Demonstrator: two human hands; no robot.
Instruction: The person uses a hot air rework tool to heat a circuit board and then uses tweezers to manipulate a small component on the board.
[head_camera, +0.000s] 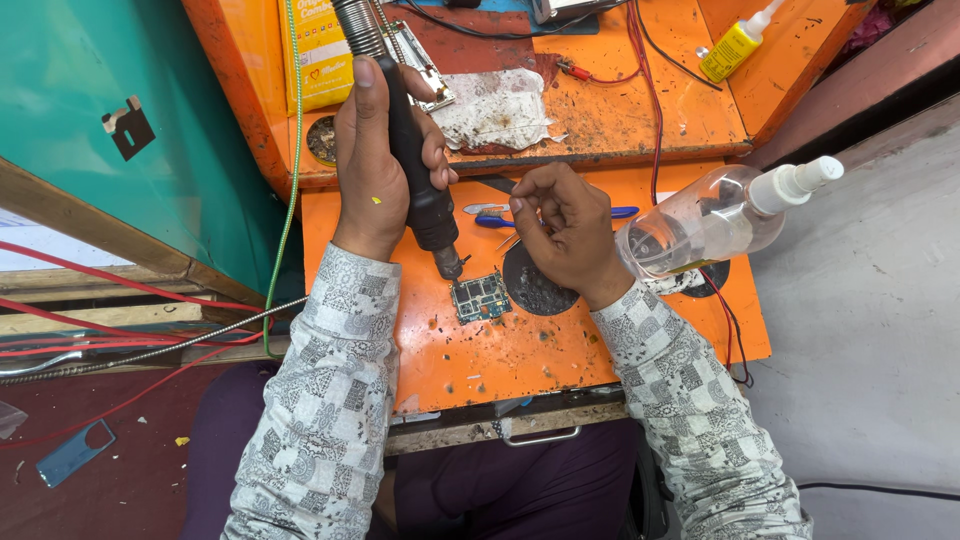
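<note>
Workbench (520, 350): orange, scuffed and stained; a raised orange shelf behind it; a metal drawer handle at the near edge.
Green panel (110, 190): at the far left beside the bench; red wires and a metal hose run below it.
Left hand (372, 160): clenched around the black hot-air handle (415, 170), thumb up along the grip; the handle's nozzle tilts down and stops just above the circuit board; its ribbed metal hose leads up out of view.
Right hand (565, 228): fingers curled and pinched on thin metal tweezers (507, 241); the tips point toward the board's upper right; the hand covers part of a dark round pad (535, 290).
Spray bottle (715, 215): clear, white nozzle, lying on its side just right of the right wrist; a little yellowish liquid inside.
White cloth (495, 108): crumpled on the shelf, stained.
Yellow glue bottle (735, 42): on the shelf, upper right, tilted.
Blue-handled tool (495, 221): flat on the bench between the hands.
Circuit board (481, 297): small, green-blue, lying flat on the bench just below the nozzle, touching the pad's left edge.
</note>
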